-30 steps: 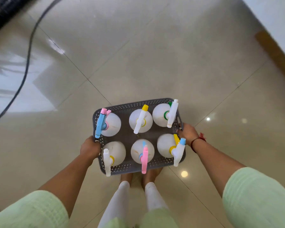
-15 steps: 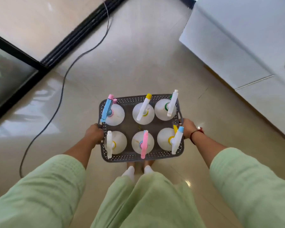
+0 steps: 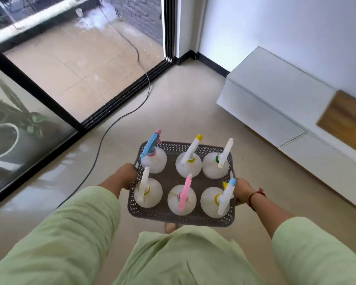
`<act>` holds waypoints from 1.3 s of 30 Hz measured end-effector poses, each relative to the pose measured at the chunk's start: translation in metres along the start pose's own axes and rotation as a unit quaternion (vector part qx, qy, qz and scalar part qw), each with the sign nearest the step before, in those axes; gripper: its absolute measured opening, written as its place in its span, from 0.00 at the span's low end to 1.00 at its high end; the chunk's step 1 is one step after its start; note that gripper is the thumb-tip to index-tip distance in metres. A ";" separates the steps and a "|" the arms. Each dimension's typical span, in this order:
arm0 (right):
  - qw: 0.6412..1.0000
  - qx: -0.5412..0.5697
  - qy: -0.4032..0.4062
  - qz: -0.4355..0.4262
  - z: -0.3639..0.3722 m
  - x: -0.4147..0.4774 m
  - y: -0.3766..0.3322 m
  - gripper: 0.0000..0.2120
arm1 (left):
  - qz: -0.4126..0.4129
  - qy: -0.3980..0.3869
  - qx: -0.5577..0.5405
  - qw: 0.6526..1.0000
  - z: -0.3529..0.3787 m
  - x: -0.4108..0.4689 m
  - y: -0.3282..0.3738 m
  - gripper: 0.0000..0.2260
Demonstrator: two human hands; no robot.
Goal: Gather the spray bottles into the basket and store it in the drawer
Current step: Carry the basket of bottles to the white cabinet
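One cam only, head-worn, wide-angle, so no 2nd view to overlap with. Looks fwd and steeply down from above the wearer's chest. Near field: green sleeves at bottom edge, basket (image 3: 181,218) held close below centre, seen almost from the top. Farther out: floor (image 3: 183,112), sliding glass door (image 3: 39,103) at upper left, low white cabinet (image 3: 275,99) at right, room corner at top. Edges curve w/ lens distortion.

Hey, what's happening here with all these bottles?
A person is carrying a grey basket with both hands, the left hand and right hand gripping opposite sides. Six spray bottles stand upright inside it in two rows. A white drawer unit sits ahead to the right, its drawers shut.
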State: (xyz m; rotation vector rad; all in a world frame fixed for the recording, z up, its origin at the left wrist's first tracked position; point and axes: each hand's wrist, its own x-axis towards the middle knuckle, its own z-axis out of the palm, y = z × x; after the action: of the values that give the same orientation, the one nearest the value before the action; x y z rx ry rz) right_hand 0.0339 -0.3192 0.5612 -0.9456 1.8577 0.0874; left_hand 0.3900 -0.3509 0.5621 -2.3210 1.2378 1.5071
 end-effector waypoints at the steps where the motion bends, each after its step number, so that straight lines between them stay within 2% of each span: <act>1: 1.000 0.010 -0.002 0.005 -0.002 -0.006 -0.002 0.05 | 0.006 -0.004 -0.001 1.000 -0.003 -0.003 0.002 0.11; 14: 0.995 0.093 0.036 0.020 -0.033 -0.032 -0.005 0.13 | 0.102 -0.021 0.082 0.991 -0.037 -0.006 0.068 0.12; 19: 0.986 0.157 0.050 0.038 -0.043 -0.035 0.014 0.13 | 0.133 -0.031 0.132 0.982 -0.036 -0.003 0.118 0.08; 25: 0.967 0.230 0.081 0.075 -0.065 -0.032 0.043 0.13 | 0.169 -0.062 0.199 0.963 -0.011 0.009 0.191 0.06; 29: 0.950 0.276 0.106 0.098 -0.087 -0.020 0.066 0.09 | 0.192 -0.079 0.247 0.947 0.018 0.029 0.251 0.04; 39: 0.889 0.381 0.178 0.182 -0.159 0.030 0.110 0.08 | 0.244 -0.114 0.334 0.904 0.099 0.070 0.417 0.11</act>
State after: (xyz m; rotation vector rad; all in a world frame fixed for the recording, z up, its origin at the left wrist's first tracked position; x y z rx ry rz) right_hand -0.1605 -0.3321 0.5779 -0.0555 2.1192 -0.5888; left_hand 0.0493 -0.6181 0.5901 -1.4213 1.9651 1.1356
